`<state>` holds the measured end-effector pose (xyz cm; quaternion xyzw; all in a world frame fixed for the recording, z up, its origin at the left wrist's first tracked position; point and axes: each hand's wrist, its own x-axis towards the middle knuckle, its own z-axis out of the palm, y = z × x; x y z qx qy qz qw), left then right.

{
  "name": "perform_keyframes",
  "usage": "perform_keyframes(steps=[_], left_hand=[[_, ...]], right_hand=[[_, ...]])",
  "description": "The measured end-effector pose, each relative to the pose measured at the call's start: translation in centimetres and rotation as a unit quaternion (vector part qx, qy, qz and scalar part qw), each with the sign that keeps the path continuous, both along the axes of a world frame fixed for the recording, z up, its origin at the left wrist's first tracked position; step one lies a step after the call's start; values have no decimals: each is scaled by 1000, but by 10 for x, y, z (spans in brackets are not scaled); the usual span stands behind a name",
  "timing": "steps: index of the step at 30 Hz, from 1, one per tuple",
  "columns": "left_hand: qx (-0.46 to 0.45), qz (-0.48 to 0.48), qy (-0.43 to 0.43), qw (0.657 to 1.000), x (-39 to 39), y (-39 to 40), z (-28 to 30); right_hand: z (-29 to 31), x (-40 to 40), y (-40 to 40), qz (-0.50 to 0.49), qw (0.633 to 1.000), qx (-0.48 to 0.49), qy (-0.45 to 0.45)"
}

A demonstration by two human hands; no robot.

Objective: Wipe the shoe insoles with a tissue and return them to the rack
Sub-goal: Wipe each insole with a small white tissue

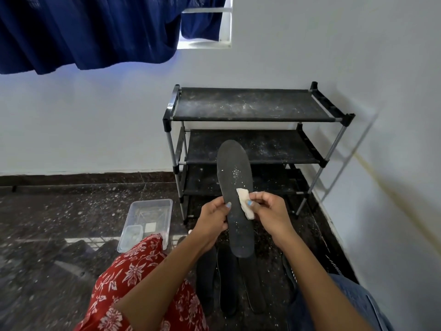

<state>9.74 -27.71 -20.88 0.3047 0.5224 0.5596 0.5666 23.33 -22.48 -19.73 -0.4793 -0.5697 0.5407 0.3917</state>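
Observation:
A dark grey insole, speckled with white dust, stands nearly upright in front of the rack. My left hand grips its left edge near the middle. My right hand pinches a folded pale tissue against the insole's right side. Several more dark insoles lie flat on the floor below my arms. The black three-shelf shoe rack stands in the corner, its shelves dusty and bare.
A clear plastic tub with a smaller container inside sits on the dark speckled floor to the left. White walls close the corner behind and to the right. A blue curtain hangs top left. My knees fill the lower frame.

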Motion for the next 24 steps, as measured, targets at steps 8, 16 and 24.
perform_keyframes(steps=[8, 16, 24], left_hand=[[-3, 3, -41, 999, 2, 11, -1], [11, -24, -54, 998, 6, 9, 3], [28, -89, -80, 992, 1, 3, 0]], right_hand=[[1, 0, 7, -10, 1000, -3, -6], [8, -3, 0, -105, 945, 261, -169], [-2, -14, -6, -36, 880, 358, -308]])
